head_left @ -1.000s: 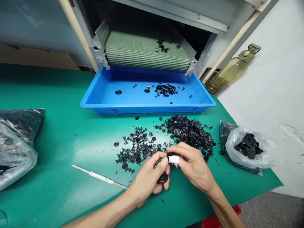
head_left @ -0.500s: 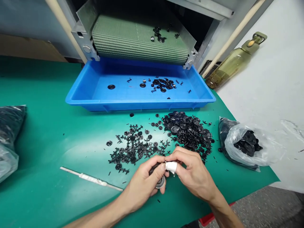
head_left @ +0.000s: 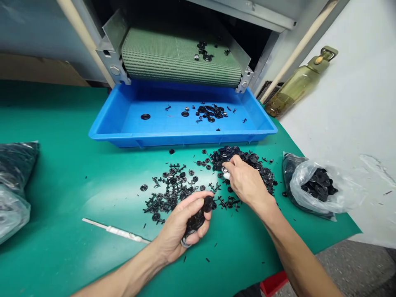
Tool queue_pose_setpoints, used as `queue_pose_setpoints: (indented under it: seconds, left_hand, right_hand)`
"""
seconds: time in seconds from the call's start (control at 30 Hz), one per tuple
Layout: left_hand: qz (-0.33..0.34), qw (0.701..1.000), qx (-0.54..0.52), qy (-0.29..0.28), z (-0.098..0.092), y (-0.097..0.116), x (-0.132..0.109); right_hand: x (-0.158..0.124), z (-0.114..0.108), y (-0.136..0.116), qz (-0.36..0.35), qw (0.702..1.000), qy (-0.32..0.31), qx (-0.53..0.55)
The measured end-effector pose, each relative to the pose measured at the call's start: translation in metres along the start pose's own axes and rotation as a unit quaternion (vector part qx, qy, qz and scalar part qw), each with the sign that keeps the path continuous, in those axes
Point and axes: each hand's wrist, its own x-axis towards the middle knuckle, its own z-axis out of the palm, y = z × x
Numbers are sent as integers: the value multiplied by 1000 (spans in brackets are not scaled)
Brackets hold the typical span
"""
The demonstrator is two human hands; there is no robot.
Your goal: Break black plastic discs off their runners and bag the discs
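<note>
Head view: two hands, left (head_left: 177,229) curled around stacked black snaps (head_left: 198,218), right (head_left: 247,181) at the pile (head_left: 255,163), hold unclear.

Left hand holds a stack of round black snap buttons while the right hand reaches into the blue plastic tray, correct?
No. The head view shows the right hand at the black button pile on the green table, not the blue plastic tray.

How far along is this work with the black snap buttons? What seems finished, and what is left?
Done, it seems: a few buttons lie in the blue tray under the green belt. In hand: the left hand grips a stack of buttons, and the right hand touches the loose pile on the green mat. Left: that pile, the tangled pieces beside it, and the plastic bag of buttons at right.
</note>
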Motion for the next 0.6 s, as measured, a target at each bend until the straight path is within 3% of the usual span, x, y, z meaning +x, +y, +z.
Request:
queue_pose_setpoints:
  seconds: [0.23, 0.43, 0.5, 0.6]
  left_hand:
    - [-5, 999, 27, -40, 2, 0, -1]
    - [-4, 998, 53, -28, 5, 1, -1]
    - [7, 998, 68, -15, 7, 0, -1]
    - [20, 993, 119, -10, 12, -4, -2]
  right_hand:
    - [-16, 17, -5, -5, 998, 57, 19]
    - [-27, 17, 3, 19, 983, 121, 134]
    - [-36, 16, -2, 22, 957, 101, 270]
    - [-51, 15, -16, 34, 894, 47, 444]
